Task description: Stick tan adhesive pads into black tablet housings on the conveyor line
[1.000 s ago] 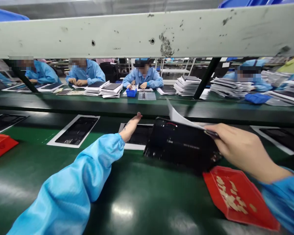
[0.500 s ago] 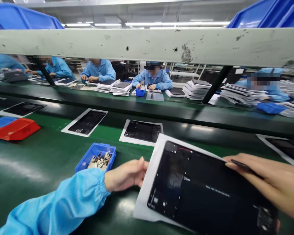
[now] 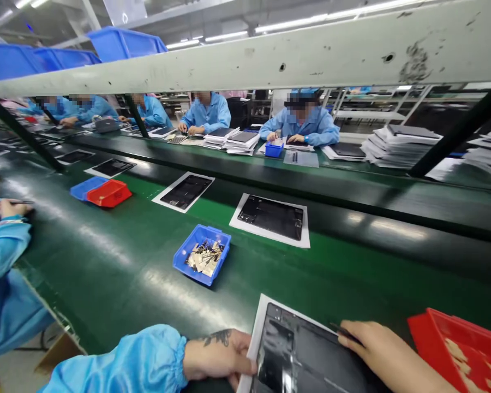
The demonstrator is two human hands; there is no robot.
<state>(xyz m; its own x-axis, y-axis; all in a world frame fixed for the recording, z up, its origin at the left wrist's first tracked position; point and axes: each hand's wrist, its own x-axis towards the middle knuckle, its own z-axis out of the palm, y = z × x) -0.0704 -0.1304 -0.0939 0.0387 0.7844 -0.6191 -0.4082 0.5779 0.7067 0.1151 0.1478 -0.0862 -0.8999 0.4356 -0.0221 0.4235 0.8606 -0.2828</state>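
Observation:
A black tablet-like panel [image 3: 311,349] on a white sheet [image 3: 257,327] lies at the bottom centre, partly cut off by the frame. My left hand [image 3: 223,355] grips its left edge, thumb on top and fingers underneath. At the panel's upper right edge is my right hand [image 3: 372,344], closed around a thin dark pen-like tool [image 3: 349,334]. Small pale and dark parts fill a blue bin [image 3: 181,265] beyond my left hand. Two similar panels on white sheets, one [image 3: 272,217] nearer and one [image 3: 187,191] farther left, lie on the green belt.
To the right stands a red bin [image 3: 433,333] with pale pieces. Another red bin [image 3: 108,192] and a blue one [image 3: 85,186] sit farther left. A co-worker's sleeve [image 3: 4,245] is at the left edge. A pale beam [image 3: 229,65] crosses above, with seated people beyond.
The view has swung right. The held panel is lower and closer to me, and my left hand has gone from beside the sheet to gripping its edge. The right red bin has come into view.

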